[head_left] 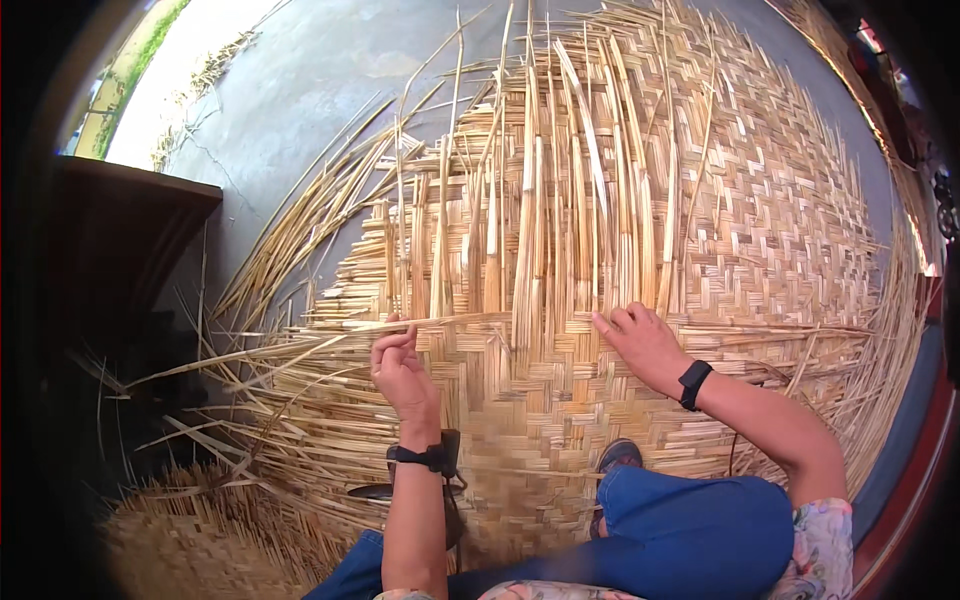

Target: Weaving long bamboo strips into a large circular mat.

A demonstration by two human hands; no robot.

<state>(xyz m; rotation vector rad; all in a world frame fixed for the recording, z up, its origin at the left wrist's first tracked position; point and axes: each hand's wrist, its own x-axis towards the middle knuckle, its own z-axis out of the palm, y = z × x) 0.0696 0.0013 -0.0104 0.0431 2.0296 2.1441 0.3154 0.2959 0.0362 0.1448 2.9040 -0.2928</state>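
A large mat (760,200) of split straw-coloured reed strips, part woven, spreads over the floor in front of me. My left hand (403,375) pinches a long flat reed strip (460,320) between thumb and fingertips. That strip lies crosswise, and its right part passes in among the lengthwise strips (535,220). To the right, my right hand (648,348) rests on the weave in line with the strip. Its thumb points left, and its bent fingers touch the lengthwise strips; I see nothing held in it. Loose upper ends of these strips reach away from me over the mat.
Loose reeds (300,225) fan out on the grey floor (340,75) at the upper left. A dark wooden piece of furniture (130,215) stands at the left. Another woven piece (190,545) lies at the lower left. My bent leg (700,530) and shoe (620,455) are on the mat.
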